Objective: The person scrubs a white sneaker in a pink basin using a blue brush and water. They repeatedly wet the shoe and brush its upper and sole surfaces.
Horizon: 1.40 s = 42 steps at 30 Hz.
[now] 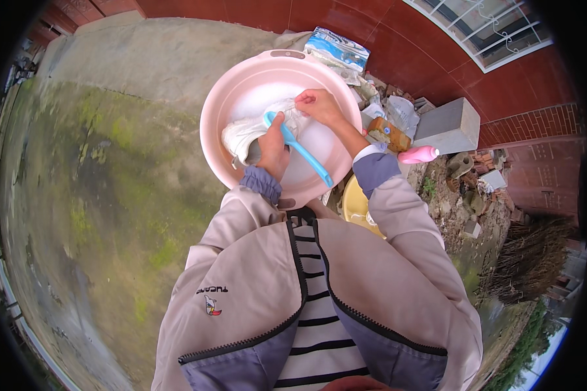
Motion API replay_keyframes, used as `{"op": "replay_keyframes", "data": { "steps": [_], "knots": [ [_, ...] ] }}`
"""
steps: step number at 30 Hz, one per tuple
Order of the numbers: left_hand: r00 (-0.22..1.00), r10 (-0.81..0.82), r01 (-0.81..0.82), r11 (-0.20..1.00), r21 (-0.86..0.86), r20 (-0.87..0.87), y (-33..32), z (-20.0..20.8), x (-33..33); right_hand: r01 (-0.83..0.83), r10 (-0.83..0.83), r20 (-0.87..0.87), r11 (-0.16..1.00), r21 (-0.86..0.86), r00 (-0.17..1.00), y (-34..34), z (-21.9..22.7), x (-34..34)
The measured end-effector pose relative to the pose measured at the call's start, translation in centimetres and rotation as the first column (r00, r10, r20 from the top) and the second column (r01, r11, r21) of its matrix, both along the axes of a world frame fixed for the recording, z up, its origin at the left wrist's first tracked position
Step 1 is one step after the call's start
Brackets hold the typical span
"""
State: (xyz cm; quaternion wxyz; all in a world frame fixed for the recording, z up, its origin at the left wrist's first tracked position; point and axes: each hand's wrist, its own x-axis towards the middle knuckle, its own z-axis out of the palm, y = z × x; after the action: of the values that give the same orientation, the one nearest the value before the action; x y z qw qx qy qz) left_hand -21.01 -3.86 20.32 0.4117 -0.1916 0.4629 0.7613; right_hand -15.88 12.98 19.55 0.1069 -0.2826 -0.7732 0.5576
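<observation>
In the upper middle of the frame, inside the pink basin, the left hand is gripping a blue brush over a white shoe. The right hand is pinching the shoe's upper. Wet, it probably is soft and slippery; holding the firmer sole seems safer.

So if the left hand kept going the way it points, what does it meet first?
The left hand points up-picture across the white shoe; beyond that, probably the pink basin's far wall, though depth is unclear.
</observation>
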Motion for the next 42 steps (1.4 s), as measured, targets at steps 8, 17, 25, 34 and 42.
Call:
{"op": "replay_keyframes", "data": {
  "steps": [8,17,25,34,42],
  "knots": [
    [1.000,0.002,-0.002,1.000,0.008,-0.002,0.0,0.2,0.1,0.010,-0.010,-0.013,1.000,0.017,1.000,0.3,-0.7,0.2],
    [0.999,0.019,-0.019,1.000,-0.002,-0.031,-0.2,1.4,0.4,-0.011,0.027,-0.081,0.982,0.188,0.996,-0.4,-0.4,0.7],
    [0.998,0.031,-0.031,0.999,0.012,-0.050,-0.2,1.0,0.3,-0.090,0.135,-0.102,0.927,0.364,0.986,-0.7,1.0,0.6],
    [0.999,0.035,-0.034,0.999,0.020,-0.027,-0.1,0.7,0.2,-0.149,0.238,-0.093,0.821,0.551,0.967,-0.3,1.7,0.5],
    [0.999,0.041,-0.040,0.998,0.055,-0.029,-0.1,1.1,0.3,-0.146,0.248,-0.108,0.814,0.563,0.963,0.5,0.6,0.5]
  ]
}}
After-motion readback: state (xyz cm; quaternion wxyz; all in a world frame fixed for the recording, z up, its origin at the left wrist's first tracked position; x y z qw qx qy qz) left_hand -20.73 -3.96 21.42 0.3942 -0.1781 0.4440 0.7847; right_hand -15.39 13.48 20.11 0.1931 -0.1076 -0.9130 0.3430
